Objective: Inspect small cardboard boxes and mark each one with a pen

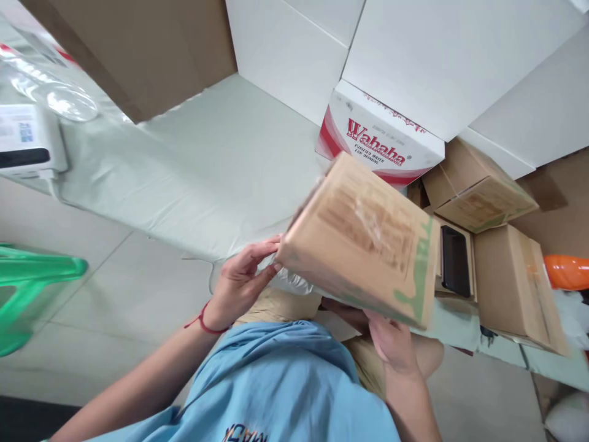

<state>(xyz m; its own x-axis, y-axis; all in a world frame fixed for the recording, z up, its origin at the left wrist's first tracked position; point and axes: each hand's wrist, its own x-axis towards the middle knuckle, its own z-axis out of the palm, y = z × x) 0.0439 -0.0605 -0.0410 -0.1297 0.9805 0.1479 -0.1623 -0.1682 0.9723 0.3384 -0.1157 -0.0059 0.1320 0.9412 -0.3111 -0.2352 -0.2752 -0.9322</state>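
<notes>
I hold a brown cardboard box (363, 239) with green tape on one end, tilted up in front of me above my lap. My left hand (242, 279) pinches the box's left corner, where some clear plastic shows, fingers closed on it. A red string circles that wrist. My right hand (391, 341) grips the box from underneath near its right end; most of its fingers are hidden behind the box. The box is a little blurred.
A pale green covered table (207, 159) lies ahead. On it stand a red and white Wahaha carton (377, 138), white boxes (437, 55), a large brown carton (138, 49) and smaller cardboard boxes (515, 288). A white device (27, 141) and a green plastic stool (27, 288) are left.
</notes>
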